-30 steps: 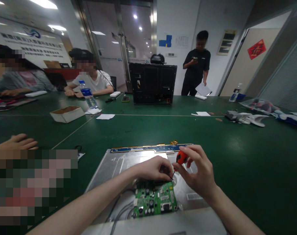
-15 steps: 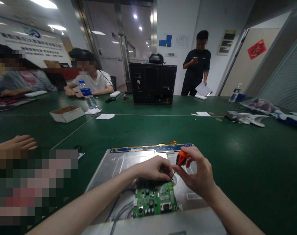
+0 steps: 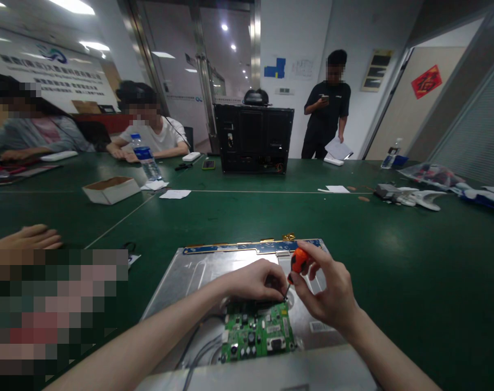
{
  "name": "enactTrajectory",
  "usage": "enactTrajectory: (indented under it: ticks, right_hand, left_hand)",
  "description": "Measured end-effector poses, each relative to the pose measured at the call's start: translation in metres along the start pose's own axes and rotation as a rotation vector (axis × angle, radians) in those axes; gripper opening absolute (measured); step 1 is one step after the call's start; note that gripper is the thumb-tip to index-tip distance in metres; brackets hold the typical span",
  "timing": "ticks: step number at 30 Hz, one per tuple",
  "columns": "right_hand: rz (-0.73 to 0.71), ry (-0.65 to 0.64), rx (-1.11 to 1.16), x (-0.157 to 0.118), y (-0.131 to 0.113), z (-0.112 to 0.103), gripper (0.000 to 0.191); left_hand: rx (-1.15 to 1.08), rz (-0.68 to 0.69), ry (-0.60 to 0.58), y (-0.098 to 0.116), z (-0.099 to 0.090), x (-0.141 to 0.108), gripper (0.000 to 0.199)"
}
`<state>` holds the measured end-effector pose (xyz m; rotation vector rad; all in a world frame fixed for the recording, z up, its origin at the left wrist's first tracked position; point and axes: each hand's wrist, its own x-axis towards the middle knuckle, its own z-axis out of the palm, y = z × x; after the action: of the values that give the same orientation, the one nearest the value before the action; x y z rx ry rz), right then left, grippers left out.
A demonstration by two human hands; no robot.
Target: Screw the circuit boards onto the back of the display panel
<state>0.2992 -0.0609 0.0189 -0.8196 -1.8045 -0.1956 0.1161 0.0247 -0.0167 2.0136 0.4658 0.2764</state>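
My right hand is closed on an orange and black screwdriver, whose thin shaft points down to the top right corner of a green circuit board. My left hand rests above the board's upper edge, fingers pinched beside the screwdriver tip; anything between them is too small to make out. The board sits on a silvery metal panel with a blue strip along its far edge. Dark cables run from the board's left side.
Across the green table stands a black monitor-like unit. An open box and a water bottle are to the left. Another person's hand lies at the left. Two people sit at the far left; one stands behind. Plastic bags lie right.
The screwdriver's handle has tilted slightly left and turned more upright, and my right hand's fingers have shifted with it. My left hand has stayed in place.
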Motion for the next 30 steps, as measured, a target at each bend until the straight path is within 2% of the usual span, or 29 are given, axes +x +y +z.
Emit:
enactTrajectory:
  ticks: [8, 18, 30]
  right_hand:
    - [0.032, 0.000, -0.033, -0.0023, 0.0054, 0.0004, 0.039]
    - [0.012, 0.035, -0.024, -0.0015, -0.0005, 0.0009, 0.050]
    - [0.043, 0.020, -0.024, -0.0024, 0.0050, 0.0008, 0.042]
  left_hand:
    - [-0.011, 0.006, -0.005, 0.0026, -0.0005, 0.0004, 0.006]
    - [-0.012, 0.006, -0.002, -0.0043, 0.0000, 0.0003, 0.008]
    - [-0.007, 0.025, -0.016, 0.0003, -0.0007, -0.0005, 0.008]
